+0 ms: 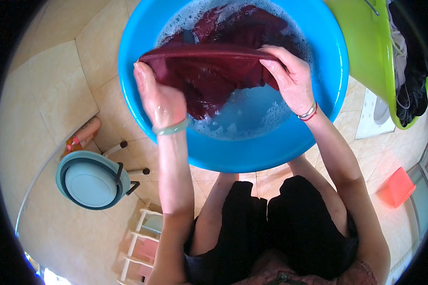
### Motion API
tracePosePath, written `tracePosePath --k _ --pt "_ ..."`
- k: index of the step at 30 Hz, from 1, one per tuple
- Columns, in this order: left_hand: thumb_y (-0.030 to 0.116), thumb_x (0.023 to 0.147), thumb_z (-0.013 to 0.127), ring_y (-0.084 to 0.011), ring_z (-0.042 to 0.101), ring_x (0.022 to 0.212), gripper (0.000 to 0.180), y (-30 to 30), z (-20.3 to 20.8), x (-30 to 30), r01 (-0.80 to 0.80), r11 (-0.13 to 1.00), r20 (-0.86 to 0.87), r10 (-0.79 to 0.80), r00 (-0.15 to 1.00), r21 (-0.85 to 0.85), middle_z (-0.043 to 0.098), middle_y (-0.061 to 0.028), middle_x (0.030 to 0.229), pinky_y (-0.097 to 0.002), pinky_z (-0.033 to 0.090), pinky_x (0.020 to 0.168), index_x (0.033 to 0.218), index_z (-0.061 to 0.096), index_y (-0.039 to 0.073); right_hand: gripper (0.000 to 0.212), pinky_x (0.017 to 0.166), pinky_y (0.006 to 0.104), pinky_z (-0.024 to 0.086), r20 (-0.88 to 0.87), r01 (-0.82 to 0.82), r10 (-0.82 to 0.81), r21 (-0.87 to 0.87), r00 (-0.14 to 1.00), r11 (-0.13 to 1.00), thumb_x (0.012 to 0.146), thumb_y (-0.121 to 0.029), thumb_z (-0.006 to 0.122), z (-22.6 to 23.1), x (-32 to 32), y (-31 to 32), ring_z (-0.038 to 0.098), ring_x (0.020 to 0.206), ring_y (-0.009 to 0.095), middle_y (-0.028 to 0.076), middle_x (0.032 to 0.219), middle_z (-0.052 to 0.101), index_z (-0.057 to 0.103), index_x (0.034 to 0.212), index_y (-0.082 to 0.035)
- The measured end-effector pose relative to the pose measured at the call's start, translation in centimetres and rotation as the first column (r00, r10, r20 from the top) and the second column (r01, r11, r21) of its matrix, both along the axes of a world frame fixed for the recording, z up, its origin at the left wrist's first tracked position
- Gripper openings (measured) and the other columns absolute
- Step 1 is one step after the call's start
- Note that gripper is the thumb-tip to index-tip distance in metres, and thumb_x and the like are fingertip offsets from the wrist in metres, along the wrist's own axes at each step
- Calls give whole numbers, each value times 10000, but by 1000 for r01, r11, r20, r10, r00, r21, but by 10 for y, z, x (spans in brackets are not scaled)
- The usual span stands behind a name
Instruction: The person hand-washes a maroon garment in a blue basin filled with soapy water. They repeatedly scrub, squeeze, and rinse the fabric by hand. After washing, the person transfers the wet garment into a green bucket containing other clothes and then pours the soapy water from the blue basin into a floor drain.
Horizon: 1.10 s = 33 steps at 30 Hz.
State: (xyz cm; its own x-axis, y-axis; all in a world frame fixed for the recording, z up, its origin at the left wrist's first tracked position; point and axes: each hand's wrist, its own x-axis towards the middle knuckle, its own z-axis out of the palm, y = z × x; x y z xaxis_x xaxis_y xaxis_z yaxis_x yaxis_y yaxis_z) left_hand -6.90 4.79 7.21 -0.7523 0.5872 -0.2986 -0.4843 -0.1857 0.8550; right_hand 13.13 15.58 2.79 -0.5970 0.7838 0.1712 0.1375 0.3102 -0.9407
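Note:
Wet dark red cloth (199, 71), perhaps a garment, is stretched between my two hands above the water in a large blue basin (252, 161). My left hand (159, 97), with a pale green bangle at the wrist, grips the left end of its thick upper edge. My right hand (292, 78), wearing a silver and a red bracelet, pinches the same edge at the right. The rest of the cloth hangs down and spreads into the soapy water (249, 114) beyond. Foam floats along the basin's inner wall.
A lime green tub (366, 61) with dark and grey clothes (411, 71) stands at the right. Beside it is a white floor fixture (378, 114); farther right, a coral bin (398, 187). At left are a round pale blue folding basin (90, 185) and a white rack (135, 237).

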Motion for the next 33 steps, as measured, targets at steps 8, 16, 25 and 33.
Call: tracePosePath --k 8,16,25,33 --pt "240 1038 307 -213 489 1247 474 -9 -11 61 395 916 165 -401 901 69 464 -88 1402 -344 407 1046 1498 280 131 249 639 258 422 120 -352 332 359 936 864 763 -362 727 47 -47 -62 566 651 147 -10 732 501 607 842 -157" --pt "269 994 429 -175 542 1104 414 -6 -41 90 98 956 392 19 920 -276 591 -79 1190 -307 430 945 1298 527 8 286 480 381 457 118 -68 65 23 991 997 917 -172 596 -2 -64 -19 579 538 326 158 633 559 560 681 -15" --pt "308 967 460 -182 543 1081 408 -34 -65 69 442 886 -55 -453 890 -139 581 -49 1165 -320 437 958 1291 495 63 146 508 386 489 77 -236 227 142 971 961 852 -106 630 43 -50 -78 614 583 280 113 650 543 533 759 -49" --pt "238 1008 427 -168 564 1061 376 -2 -28 99 112 878 330 54 942 -465 614 -68 1160 -280 416 957 1236 569 -24 331 498 416 508 314 -67 -4 214 949 974 939 -247 545 -27 -58 -19 624 587 345 147 655 625 574 671 -54"
